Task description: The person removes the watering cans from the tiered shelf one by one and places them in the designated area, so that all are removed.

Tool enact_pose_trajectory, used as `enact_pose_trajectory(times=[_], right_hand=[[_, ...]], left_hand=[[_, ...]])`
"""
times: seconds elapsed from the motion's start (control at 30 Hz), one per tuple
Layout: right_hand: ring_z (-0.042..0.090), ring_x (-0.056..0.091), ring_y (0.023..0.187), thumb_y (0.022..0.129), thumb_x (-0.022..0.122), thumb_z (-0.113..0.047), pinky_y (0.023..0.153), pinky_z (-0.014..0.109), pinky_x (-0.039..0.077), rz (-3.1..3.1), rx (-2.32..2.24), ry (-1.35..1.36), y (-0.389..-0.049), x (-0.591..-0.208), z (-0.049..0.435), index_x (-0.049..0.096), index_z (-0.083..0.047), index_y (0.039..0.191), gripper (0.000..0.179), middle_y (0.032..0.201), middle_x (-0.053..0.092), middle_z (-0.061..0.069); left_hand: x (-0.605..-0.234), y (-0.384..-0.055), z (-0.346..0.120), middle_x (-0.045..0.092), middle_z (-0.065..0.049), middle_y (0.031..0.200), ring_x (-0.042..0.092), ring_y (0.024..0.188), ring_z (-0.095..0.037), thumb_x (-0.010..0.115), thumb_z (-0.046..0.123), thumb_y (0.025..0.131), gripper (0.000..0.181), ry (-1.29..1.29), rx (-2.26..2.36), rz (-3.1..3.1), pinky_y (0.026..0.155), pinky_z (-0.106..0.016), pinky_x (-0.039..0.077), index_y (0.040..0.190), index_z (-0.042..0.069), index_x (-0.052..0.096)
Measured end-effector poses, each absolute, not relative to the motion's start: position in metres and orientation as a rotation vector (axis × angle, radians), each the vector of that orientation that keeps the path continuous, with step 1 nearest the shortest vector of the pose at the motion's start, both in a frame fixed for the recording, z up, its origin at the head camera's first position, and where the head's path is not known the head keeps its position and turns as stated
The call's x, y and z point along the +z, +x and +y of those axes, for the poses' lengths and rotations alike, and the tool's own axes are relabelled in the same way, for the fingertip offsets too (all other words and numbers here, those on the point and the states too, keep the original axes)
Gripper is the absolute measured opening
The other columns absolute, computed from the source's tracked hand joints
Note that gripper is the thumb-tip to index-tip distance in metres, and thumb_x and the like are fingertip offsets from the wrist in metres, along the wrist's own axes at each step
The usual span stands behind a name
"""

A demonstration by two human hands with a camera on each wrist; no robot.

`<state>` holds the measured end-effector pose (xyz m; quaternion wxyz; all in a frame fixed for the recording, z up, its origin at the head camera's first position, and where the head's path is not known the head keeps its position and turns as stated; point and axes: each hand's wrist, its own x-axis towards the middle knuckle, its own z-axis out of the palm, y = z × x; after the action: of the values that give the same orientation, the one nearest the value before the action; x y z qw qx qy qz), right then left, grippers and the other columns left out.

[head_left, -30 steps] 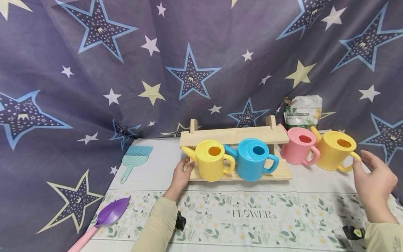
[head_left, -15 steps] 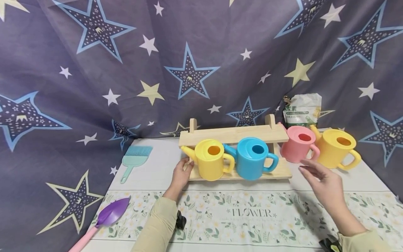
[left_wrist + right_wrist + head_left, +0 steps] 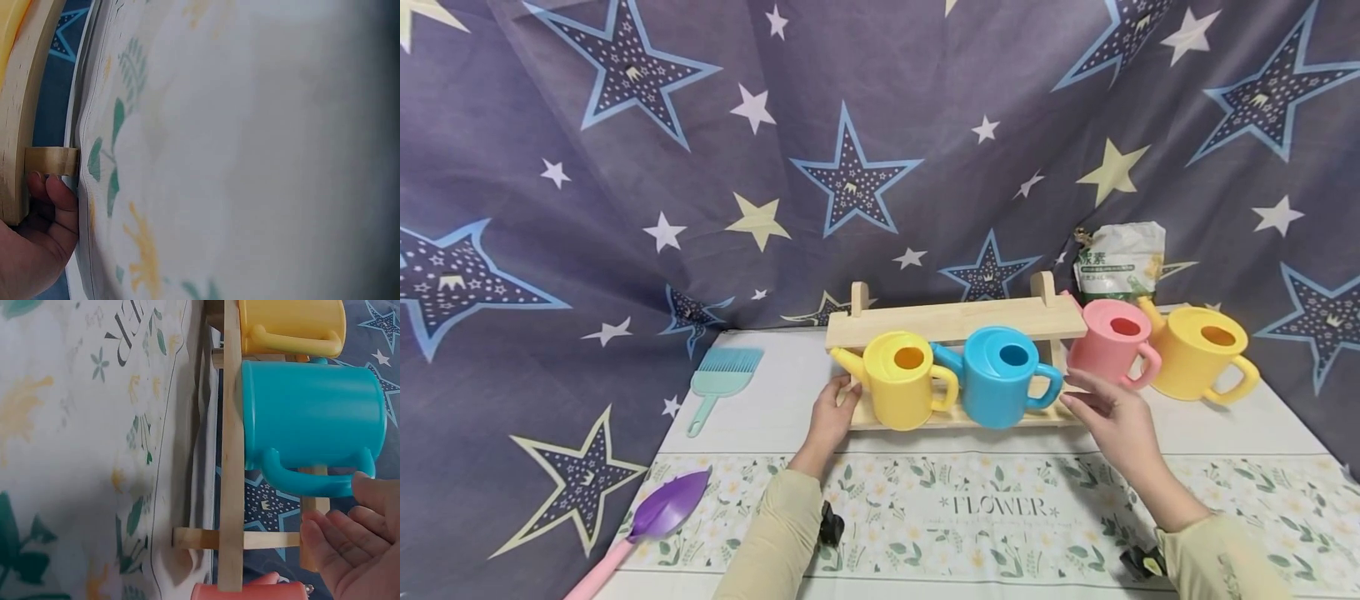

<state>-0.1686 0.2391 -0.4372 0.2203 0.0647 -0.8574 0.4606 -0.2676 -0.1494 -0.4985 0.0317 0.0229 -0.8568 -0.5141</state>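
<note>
My left hand [image 3: 833, 417] holds the left end of a two-tier wooden rack [image 3: 955, 322]. In the left wrist view its fingers curl under the board's end by a short wooden foot [image 3: 53, 160]. On the lower board stand a yellow watering can [image 3: 901, 400] and, to its right, a blue watering can [image 3: 992, 396]. By the blue handle [image 3: 306, 481], at the rack's right end, is my right hand [image 3: 1116, 421]. Its thumb tip overlaps the top of that handle in the right wrist view; whether they touch, I cannot tell. Its fingers are loosely bent around nothing.
Right of the rack stand a pink watering can [image 3: 1105, 350] and another yellow one [image 3: 1187, 358], with a white and green bag [image 3: 1122, 258] behind. At the left lie a teal brush [image 3: 722, 382] and a purple scoop [image 3: 670, 504]. A starry cloth [image 3: 925, 167] hangs behind.
My right hand has let go of the right-hand yellow can's handle and moved left to the rack's right end by the blue can. The left hand stays on the rack.
</note>
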Motion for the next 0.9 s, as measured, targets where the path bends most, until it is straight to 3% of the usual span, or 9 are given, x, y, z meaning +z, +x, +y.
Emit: enact_pose_trajectory(times=[0.1,0.3,0.37,0.9], right_hand=[[-0.011,0.06,0.089,0.084,0.074,-0.001,0.075,0.004,0.048,-2.374,1.272,0.195,-0.173,-0.439,0.236,0.063,0.004,0.124,0.041,0.111,0.069,0.021],[0.025,0.069,0.09,0.084,0.074,0.0,0.076,0.002,0.045,-2.39,1.235,0.189,-0.177,-0.44,0.23,0.063,0.004,0.123,0.04,0.106,0.07,0.021],[0.031,0.069,0.09,0.085,0.073,0.0,0.075,0.001,0.045,-2.399,1.236,0.177,-0.178,-0.44,0.229,0.063,0.004,0.122,0.039,0.105,0.07,0.021],[0.035,0.069,0.092,0.087,0.071,0.001,0.075,0.008,0.051,-2.433,1.202,0.158,-0.178,-0.444,0.23,0.065,0.003,0.113,0.027,0.104,0.07,0.02]], left_hand=[[-0.498,-0.268,-0.149,0.049,-0.018,0.142,0.037,0.138,-0.036,0.055,0.033,0.1,0.046,0.075,-1.59,-2.645,0.115,-0.053,0.026,0.135,0.003,0.052],[-0.498,-0.268,-0.149,0.049,-0.018,0.142,0.037,0.138,-0.036,0.055,0.034,0.1,0.046,0.079,-1.608,-2.637,0.115,-0.053,0.025,0.135,0.004,0.052],[-0.498,-0.268,-0.149,0.05,-0.018,0.142,0.037,0.137,-0.036,0.055,0.033,0.1,0.046,0.074,-1.607,-2.631,0.115,-0.053,0.026,0.134,0.003,0.052],[-0.5,-0.269,-0.15,0.048,-0.018,0.144,0.035,0.139,-0.036,0.055,0.035,0.1,0.048,0.089,-1.614,-2.639,0.116,-0.053,0.024,0.137,0.004,0.051]])
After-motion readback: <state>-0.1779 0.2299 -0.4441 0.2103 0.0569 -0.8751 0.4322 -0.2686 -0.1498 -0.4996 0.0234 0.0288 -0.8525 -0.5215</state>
